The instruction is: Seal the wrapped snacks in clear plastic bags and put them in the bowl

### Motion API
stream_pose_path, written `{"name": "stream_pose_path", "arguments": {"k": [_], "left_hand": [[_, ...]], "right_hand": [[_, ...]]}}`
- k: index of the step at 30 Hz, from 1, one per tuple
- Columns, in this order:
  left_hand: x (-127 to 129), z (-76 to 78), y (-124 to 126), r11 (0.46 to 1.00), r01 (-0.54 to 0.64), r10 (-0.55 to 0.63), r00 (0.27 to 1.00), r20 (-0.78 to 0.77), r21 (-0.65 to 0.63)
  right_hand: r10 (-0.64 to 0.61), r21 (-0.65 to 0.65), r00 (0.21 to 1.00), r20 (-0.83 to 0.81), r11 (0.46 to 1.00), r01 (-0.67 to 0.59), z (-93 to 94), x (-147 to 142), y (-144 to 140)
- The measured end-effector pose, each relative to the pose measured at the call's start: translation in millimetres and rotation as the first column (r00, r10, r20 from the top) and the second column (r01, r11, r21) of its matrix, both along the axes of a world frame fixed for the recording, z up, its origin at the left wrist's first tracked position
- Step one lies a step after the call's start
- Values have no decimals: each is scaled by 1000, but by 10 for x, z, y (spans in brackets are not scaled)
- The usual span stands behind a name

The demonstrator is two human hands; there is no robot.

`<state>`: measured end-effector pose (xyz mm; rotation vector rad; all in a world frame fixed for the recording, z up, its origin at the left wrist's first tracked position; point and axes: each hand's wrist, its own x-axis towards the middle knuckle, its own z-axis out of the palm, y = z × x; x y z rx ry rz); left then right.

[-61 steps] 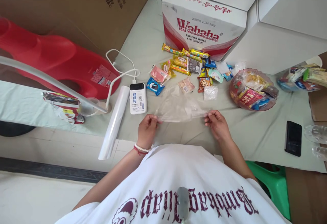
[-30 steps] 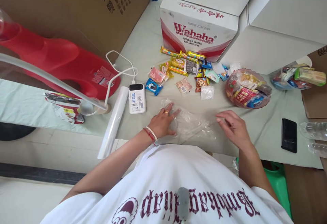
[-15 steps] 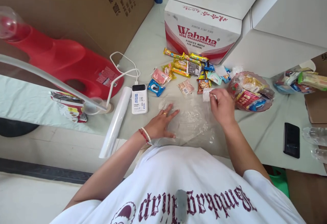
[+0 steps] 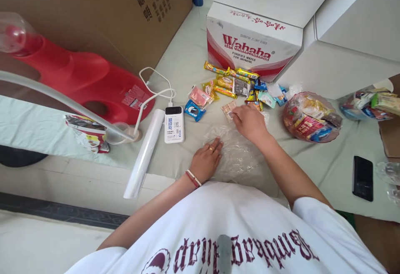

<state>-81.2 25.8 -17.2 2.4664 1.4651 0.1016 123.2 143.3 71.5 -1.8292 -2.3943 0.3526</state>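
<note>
My left hand (image 4: 206, 160) lies flat, fingers spread, on a crumpled clear plastic sheet (image 4: 240, 159) spread on the pale cloth in front of me. My right hand (image 4: 249, 122) reaches over the far edge of the sheet into a pile of small snack packets (image 4: 233, 83). Its fingertips touch a beige packet (image 4: 227, 109), and its palm hides other packets. Whether it grips anything is hidden. A blue cookie packet (image 4: 193, 110) and a pink packet (image 4: 200, 96) lie just left of it.
A white power bank (image 4: 174, 124) with its cable and a roll of clear film (image 4: 143, 154) lie at the left. A red plastic object (image 4: 84, 78), a Wahaha carton (image 4: 253, 43), a wrapped bowl of snacks (image 4: 311, 115) and a black phone (image 4: 362, 178) surround the spot.
I let go of the stretched plastic sheet and laid it down. My left hand flattened on it. My right hand went to a white packet, then moved left to the beige packet.
</note>
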Motion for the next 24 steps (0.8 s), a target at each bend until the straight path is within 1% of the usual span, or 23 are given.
{"name": "stream_pose_path", "arguments": {"k": [2,5,7,8,11,13,16,17,19,21,23,24], "left_hand": [[-11,-53,-9,999,3,-5,999,32,43],[-51,-117,-5,996,4,-11,997,73,88],[-65,-137,-5,994,-2,-7,996,86,106],[-67,-141,-6,994,-7,-4,996,94,112],[-62,-137,-5,993,-7,-7,992,125,116],[-61,-131,3,994,-1,-15,989,146,113],[-65,-131,16,992,2,-23,985,168,123],[-66,-133,18,992,1,-24,985,172,130],[-68,-140,19,990,1,-27,984,177,141],[-66,-149,16,989,-1,-27,982,187,145],[-65,-159,12,990,-8,-20,980,198,142],[-64,-163,10,990,-12,-17,979,202,141]], "right_hand": [[9,33,1000,-17,999,-9,1,-427,311],[-11,75,999,-32,997,14,-147,-998,701],[9,85,999,-31,996,-6,-289,-1240,855],[19,86,999,-29,996,-16,-360,-1311,898],[8,59,1000,-18,998,-7,-528,-1357,936],[-3,22,1000,-20,1000,3,-575,-1301,933],[-15,-19,998,-63,1000,14,-541,-1201,953],[-42,-19,995,-86,999,40,-513,-1179,971],[-144,-22,982,-120,990,142,-455,-1163,1017],[-251,-69,962,-109,967,245,-421,-1184,1056],[-291,-111,954,-70,953,282,-420,-1225,1067],[-295,-112,954,-55,951,288,-427,-1242,1059]]}}
